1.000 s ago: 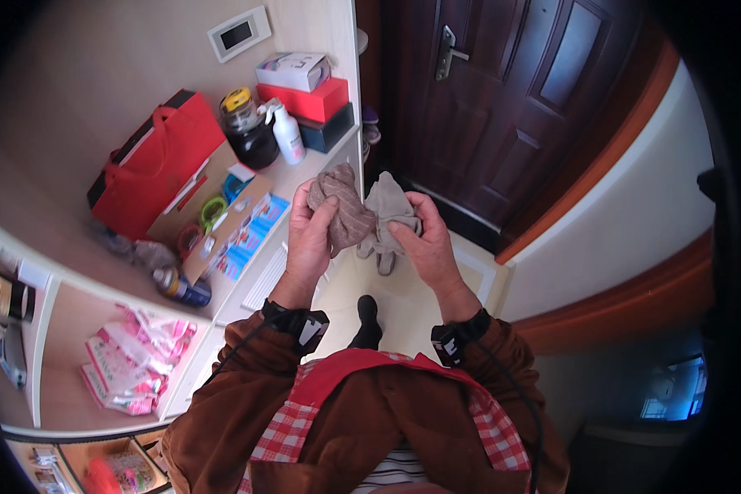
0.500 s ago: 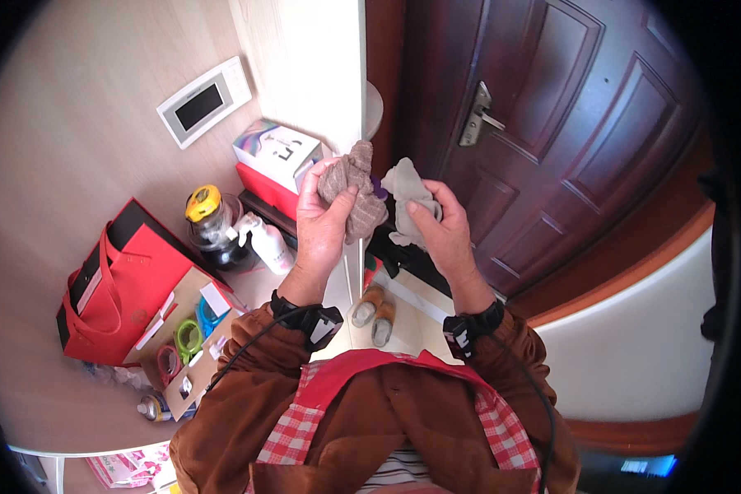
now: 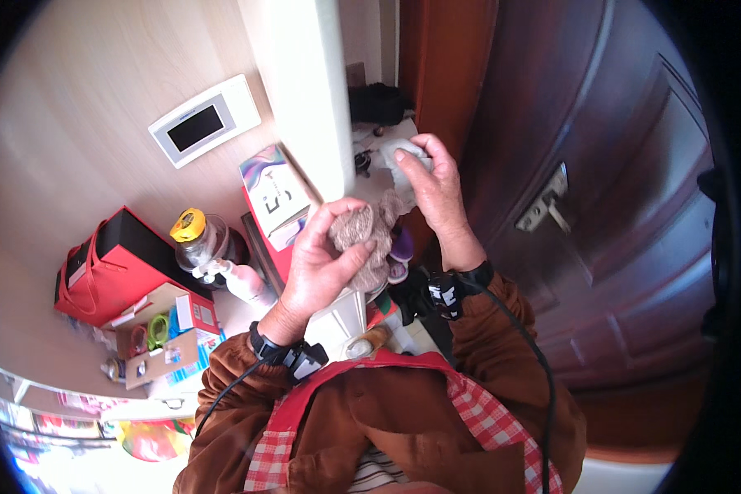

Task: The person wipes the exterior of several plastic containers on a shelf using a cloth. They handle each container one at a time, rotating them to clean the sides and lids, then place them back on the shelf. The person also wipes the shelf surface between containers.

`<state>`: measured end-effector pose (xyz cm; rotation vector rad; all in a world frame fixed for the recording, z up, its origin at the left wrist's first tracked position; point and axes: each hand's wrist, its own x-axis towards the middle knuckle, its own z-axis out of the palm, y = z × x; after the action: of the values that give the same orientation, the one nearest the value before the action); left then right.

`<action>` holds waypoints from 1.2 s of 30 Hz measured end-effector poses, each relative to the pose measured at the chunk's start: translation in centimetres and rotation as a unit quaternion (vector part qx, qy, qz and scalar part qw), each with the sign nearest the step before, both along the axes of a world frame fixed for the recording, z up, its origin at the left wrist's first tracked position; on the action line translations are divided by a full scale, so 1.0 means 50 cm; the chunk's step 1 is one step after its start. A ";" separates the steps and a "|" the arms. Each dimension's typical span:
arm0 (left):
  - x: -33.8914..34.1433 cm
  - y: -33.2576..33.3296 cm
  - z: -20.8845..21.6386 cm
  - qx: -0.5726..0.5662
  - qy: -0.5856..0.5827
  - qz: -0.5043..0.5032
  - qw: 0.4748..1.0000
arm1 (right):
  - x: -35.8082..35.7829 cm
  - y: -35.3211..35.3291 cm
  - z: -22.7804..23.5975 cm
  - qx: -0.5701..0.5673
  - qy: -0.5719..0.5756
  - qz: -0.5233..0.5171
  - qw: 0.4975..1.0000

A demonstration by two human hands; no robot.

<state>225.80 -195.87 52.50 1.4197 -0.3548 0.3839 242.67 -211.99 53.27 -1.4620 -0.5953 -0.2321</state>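
In front of my chest, my left hand (image 3: 314,267) is closed around a bunched brown ribbed knit cloth (image 3: 362,232), thumb pressed on its near side. Farther out and to the right, my right hand (image 3: 440,188) pinches a crumpled pale grey cloth (image 3: 397,169) between thumb and fingers. The bottom of the grey cloth hangs close to the brown one; whether they touch I cannot tell. Behind and below the brown cloth, purple and white shoes (image 3: 399,251) partly show.
A dark wooden door (image 3: 626,214) with a metal handle (image 3: 547,206) stands at the right. On the left shelf are a red bag (image 3: 103,284), a yellow-lidded jar (image 3: 198,235), a pink-white spray bottle (image 3: 243,284) and a white box (image 3: 273,189). A bright panel edge (image 3: 309,90) rises beyond my hands.
My view has turned and moved toward the recess beside the door. My right hand has gone farther out with the grey cloth; my left hand is lower, still holding the brown cloth.
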 end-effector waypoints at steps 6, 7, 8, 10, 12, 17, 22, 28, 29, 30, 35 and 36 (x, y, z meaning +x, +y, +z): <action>0.100 -0.119 0.032 0.047 -0.005 0.091 0.995 | 0.242 -0.057 0.085 -0.015 -0.135 -0.013 0.991; 0.114 -0.132 0.034 0.022 0.015 0.100 0.995 | 0.278 -0.057 0.106 -0.042 -0.147 -0.002 0.988; 0.127 -0.141 0.037 0.031 0.025 0.117 0.992 | 0.313 -0.054 0.129 -0.091 -0.157 0.003 0.983; 0.152 -0.154 0.037 0.043 0.044 0.150 0.987 | 0.371 -0.027 0.171 -0.141 -0.214 -0.009 0.967; 0.161 -0.160 0.034 0.032 0.045 0.164 0.985 | 0.410 -0.007 0.206 -0.234 -0.274 -0.011 0.933; 0.164 -0.159 0.026 0.069 0.067 0.233 0.968 | 0.476 0.082 0.243 -0.464 -0.321 0.042 0.825; 0.146 -0.162 0.018 0.029 0.076 0.222 0.972 | 0.519 0.177 0.216 -0.608 -0.358 0.099 0.702; 0.136 -0.160 0.012 0.087 0.075 0.242 0.964 | 0.600 0.213 0.157 -0.514 -0.319 0.157 0.780; 0.133 -0.162 0.011 0.082 0.081 0.239 0.964 | 0.621 0.215 0.152 -0.519 -0.255 0.196 0.792; 0.126 -0.162 0.012 0.080 0.077 0.248 0.962 | 0.632 0.213 0.139 -0.503 -0.299 0.206 0.785; 0.092 -0.145 0.022 0.185 -0.021 0.267 0.945 | 0.656 0.148 0.168 -0.391 -0.204 0.283 0.852; 0.089 -0.140 0.023 0.184 -0.044 0.254 0.949 | 0.662 0.138 0.190 -0.448 -0.227 0.244 0.830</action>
<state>230.25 -202.88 53.66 1.8642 -0.1277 0.8353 275.76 -205.09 62.79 -2.0912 -1.5959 0.1488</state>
